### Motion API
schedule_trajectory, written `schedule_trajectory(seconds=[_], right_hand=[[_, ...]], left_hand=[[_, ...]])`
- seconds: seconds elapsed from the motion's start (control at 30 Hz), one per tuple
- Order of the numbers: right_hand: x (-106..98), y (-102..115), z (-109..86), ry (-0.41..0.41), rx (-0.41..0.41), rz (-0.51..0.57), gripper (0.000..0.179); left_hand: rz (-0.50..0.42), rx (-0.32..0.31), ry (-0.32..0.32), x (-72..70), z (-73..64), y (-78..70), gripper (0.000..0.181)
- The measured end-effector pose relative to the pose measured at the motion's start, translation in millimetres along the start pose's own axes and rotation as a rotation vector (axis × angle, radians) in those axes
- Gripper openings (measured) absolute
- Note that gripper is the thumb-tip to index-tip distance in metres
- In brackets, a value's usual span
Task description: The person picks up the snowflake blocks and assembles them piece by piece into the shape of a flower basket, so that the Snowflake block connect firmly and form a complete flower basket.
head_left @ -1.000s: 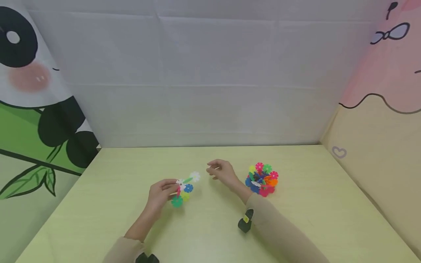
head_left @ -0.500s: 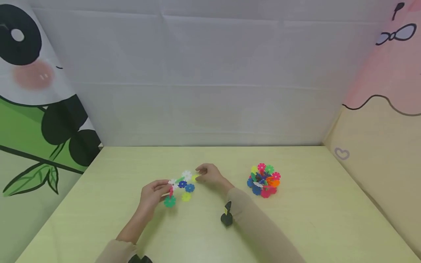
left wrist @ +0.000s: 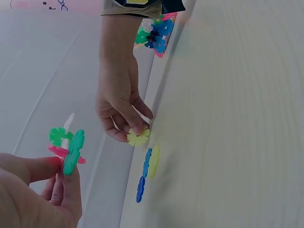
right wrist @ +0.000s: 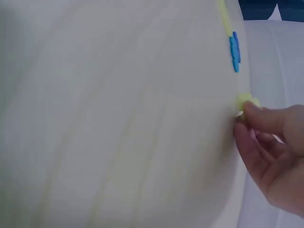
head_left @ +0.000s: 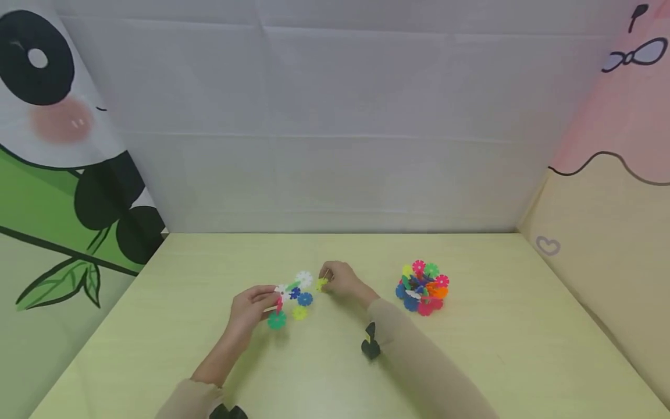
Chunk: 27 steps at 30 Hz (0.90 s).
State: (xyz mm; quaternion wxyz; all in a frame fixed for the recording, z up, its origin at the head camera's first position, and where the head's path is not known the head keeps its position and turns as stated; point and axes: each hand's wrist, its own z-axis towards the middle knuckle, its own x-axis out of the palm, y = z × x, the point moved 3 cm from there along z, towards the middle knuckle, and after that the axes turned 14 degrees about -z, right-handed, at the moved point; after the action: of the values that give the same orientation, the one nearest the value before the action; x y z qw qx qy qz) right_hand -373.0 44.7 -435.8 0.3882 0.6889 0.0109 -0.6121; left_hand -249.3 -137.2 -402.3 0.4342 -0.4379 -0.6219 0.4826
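My left hand (head_left: 246, 317) pinches a small cluster of joined snowflake discs, seen up close in the left wrist view: a pink disc (left wrist: 58, 150), a teal disc (left wrist: 73, 152), a green disc (left wrist: 61, 136) and a white part (left wrist: 70, 122). A yellow snowflake disc (head_left: 321, 284) is pinched between the thumb and fingers of my right hand (head_left: 342, 279), just right of the cluster's white end disc (head_left: 304, 279) and apart from it. Near the cluster lie a blue disc (head_left: 305, 299), a dark blue disc (left wrist: 141, 189) and another yellow disc (head_left: 300, 313) on the table.
To the right, a pile of snowflake discs (head_left: 423, 290) in several colours sits on the pale table (head_left: 497, 355). Behind the table stands a white sheet (head_left: 345, 174). Cartoon-printed panels flank it: a green one (head_left: 47, 198) at left and a pink-and-beige one (head_left: 612, 227) at right.
My right hand came leftward towards the cluster, then drew back slightly right with the yellow disc in its fingertips. My left hand still holds the cluster, shifted only a little.
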Motion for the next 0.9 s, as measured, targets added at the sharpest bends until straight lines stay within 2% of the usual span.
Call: schedule_trajectory(seconds=[0.13,0.2,0.37,0.47,0.63,0.9], right_hand=[[-26,-1,-23.1,-0.145,-0.081,0.08,0.011],[-37,0,-39.6,-0.229,-0.1,0.157,0.01],[-50,0,-78.0,-0.378,-0.087,0.279,0.009],[-48,1,-89.0,-0.415,-0.068,0.333,0.009],[-56,17,-101.0,-0.466,-0.06,0.389,0.006],[-64,26,-107.6,-0.513,-0.089,0.356,0.005]], left_hand=[[-0.021,-0.002,0.009,9.8,-1.2,0.5,0.027],[-0.026,-0.006,0.021,14.9,-2.8,0.9,0.027],[-0.037,-0.004,0.043,27.1,-6.2,1.8,0.024],[-0.051,-0.004,0.057,33.6,-7.9,2.2,0.023],[-0.069,-0.001,0.083,42.8,-9.6,2.9,0.022],[-0.076,-0.012,0.087,50.7,-11.7,5.0,0.02]])
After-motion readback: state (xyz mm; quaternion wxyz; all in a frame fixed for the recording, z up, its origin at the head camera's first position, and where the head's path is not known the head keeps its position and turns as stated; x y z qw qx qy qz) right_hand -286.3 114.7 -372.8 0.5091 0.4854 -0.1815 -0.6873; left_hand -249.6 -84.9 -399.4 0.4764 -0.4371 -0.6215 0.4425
